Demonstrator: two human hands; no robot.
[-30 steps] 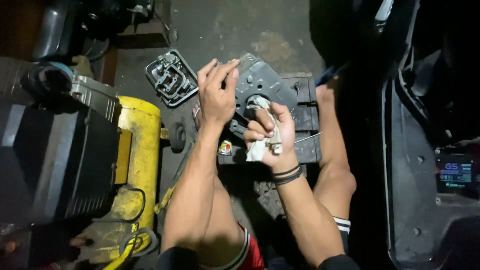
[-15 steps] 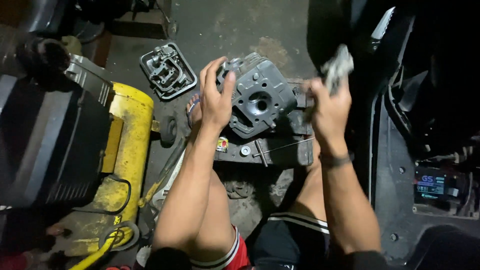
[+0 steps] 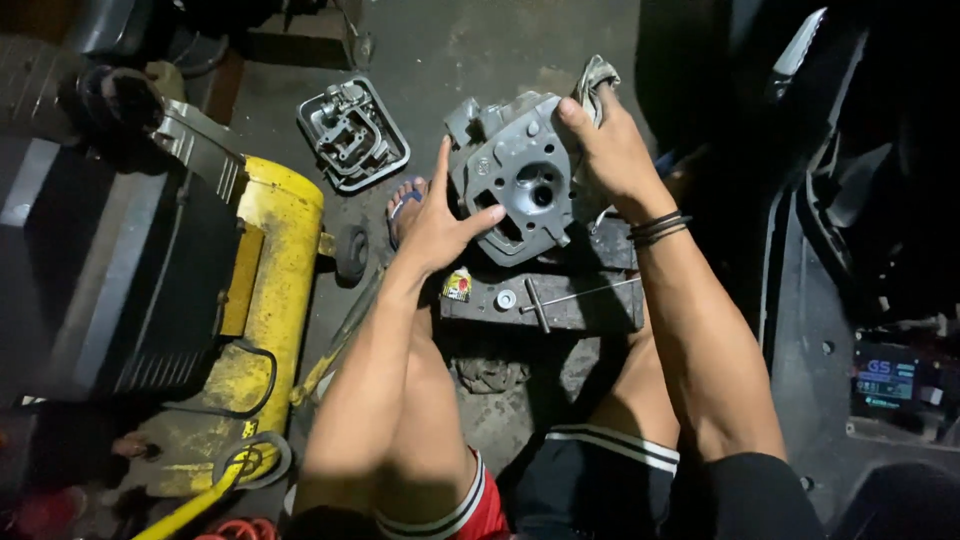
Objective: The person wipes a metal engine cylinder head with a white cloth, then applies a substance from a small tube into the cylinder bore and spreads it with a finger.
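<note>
One grey engine cylinder head clamped by right hand with one rag, left hand open against it, one valve cover, concrete workshop floor.

The grey cast-metal cylinder head stands on the dark flat metal block, between the left hand at eight o'clock and the right hand at two o'clock. A crumpled grey rag sits behind the right hand. The grey metal engine cover lies on the floor at ten o'clock, and the yellow cylindrical compressor tank at eight o'clock.
</note>
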